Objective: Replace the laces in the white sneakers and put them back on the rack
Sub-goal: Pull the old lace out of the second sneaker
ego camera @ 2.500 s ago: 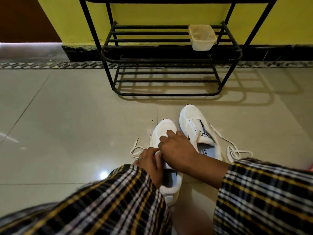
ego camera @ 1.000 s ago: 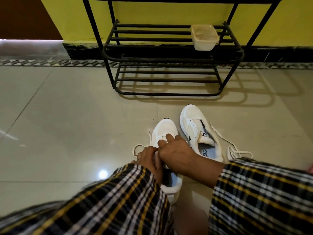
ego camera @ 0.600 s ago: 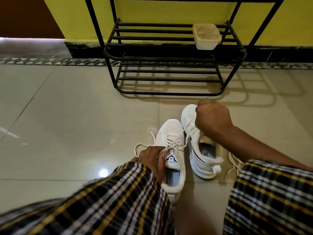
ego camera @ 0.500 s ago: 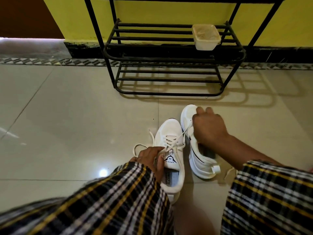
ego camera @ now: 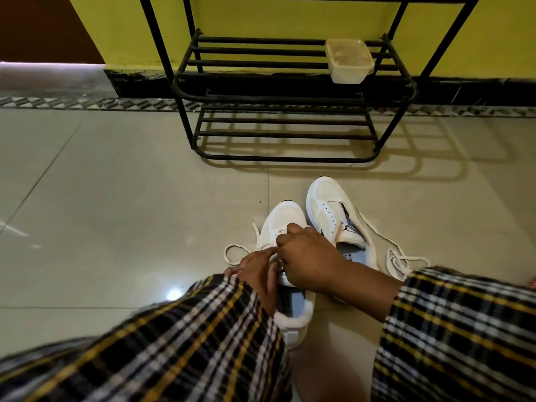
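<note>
Head view, left hand: reaching out of a plaid sleeve, it is lying on the tongue area of the near sneaker; its index finger is stretching toward the right hand, the other fingers are curling, and what they are holding cannot be told.
Head view, right hand: it is curling over the lacing area of the near sneaker, fingertips bent down at the eyelets as if pinching lace; the lace under them is hidden, so the grip cannot be confirmed.
Near sneaker: white, standing upright on the floor, toe pointing far toward the rack, heel nearest the person; both hands are covering its middle.
Near sneaker's lace: a cream loop and a loose end are lying on the floor just left of the shoe.
Far sneaker: white, sitting just right of the near one and slightly farther, touching or nearly touching it; its eyelets are showing bare and its tongue is lying open.
Loose lace: lying in a tangle on the floor right of the far sneaker.
Shoe rack: black metal, standing far against the yellow wall.
Plastic container: pale tub, sitting on the right of the rack's middle shelf.
</note>
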Demonstrator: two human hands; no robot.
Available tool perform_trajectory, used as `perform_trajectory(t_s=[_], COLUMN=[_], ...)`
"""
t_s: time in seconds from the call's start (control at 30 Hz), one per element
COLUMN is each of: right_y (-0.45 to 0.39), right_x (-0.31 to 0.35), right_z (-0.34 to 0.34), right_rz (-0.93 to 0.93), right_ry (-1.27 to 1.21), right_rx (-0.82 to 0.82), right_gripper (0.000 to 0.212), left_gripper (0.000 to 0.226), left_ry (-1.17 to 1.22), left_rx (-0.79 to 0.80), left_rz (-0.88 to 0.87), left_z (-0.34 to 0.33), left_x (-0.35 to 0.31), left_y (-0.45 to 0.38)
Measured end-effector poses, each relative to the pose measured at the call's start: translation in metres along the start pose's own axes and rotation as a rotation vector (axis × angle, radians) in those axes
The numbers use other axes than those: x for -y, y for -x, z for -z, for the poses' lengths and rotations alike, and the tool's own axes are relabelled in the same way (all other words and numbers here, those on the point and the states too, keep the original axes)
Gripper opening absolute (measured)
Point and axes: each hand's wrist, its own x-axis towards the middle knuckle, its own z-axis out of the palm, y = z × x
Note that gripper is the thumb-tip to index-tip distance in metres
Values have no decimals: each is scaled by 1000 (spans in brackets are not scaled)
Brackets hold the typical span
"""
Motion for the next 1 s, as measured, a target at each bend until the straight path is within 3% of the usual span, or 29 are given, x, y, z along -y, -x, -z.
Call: perform_trajectory(t_s=[0.13, 0.23, 0.3, 0.43, 0.53, 0.6, 0.7, 0.8, 0.93, 1.0], right_y=[-5, -5, 0, 6, 16, 19, 17, 16, 18, 18], right_x=[-15, -41, -52, -29, -1, 6, 1, -9, -12, -13], right_z=[7, 31, 45, 33, 9, -2, -9, -17, -26, -27], right_rz=[-231, -454, -508, -463, -352, -337, -450, -535, -454, -403], right_ry=[-324, -198, -156, -149, -108, -99, -238, -360, -312, -261], right_rx=[-48, -263, -324, -160, 21, 98, 113, 59, 32, 7], right_gripper=[12, 22, 33, 40, 34, 25, 20, 17, 17, 20], left_gripper=[51, 58, 59, 62, 65, 53, 36, 33, 52, 57], left_ry=[-38, -49, -57, -116, -262, -347, -369, -330, -352, -431], left_rx=[6, 61, 74, 113, 102, 88, 42, 49, 124, 237], left_rz=[-27, 15, 9, 29, 85, 70, 31, 12, -75, -143], left_z=[3, 2, 0, -2, -2, -1, -2, -2, 4, 6], left_x=[4, 3, 3, 0, 2, 2, 2, -3, -7, -9], left_y=[-2, -1, -1, -2, -3, -4, -5, -4, -8, -12])
